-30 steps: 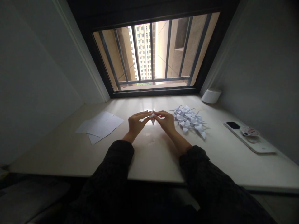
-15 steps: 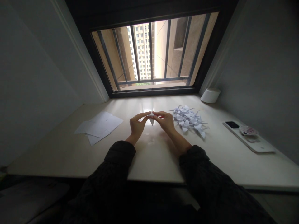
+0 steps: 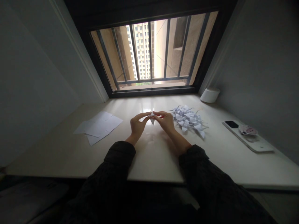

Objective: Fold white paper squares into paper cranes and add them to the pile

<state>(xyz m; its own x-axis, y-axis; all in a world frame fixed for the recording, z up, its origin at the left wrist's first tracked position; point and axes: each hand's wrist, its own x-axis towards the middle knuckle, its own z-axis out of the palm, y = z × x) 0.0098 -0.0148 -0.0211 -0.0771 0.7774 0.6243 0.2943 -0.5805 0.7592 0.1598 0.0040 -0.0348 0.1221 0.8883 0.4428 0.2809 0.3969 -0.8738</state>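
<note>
Between both hands is a small piece of folded white paper, its pointed end hanging down toward me. My left hand pinches it from the left with thumb and fingertips. From the right, my right hand grips it the same way, and the fingertips of the two hands nearly meet. The fingers cover most of the paper's upper part, so its exact folds cannot be made out. Close to my right hand lies a heap of folded white paper cranes, with thin points and wings sticking out.
Flat white paper sheets overlap at the left of the pale tabletop. A phone with a round pinkish grip lies at the right. A white cylindrical object stands near the right wall, beside the barred window.
Almost nothing differs. Both hands stay in place around the folded paper, with only a very slight shift of the fingers and of the view.
</note>
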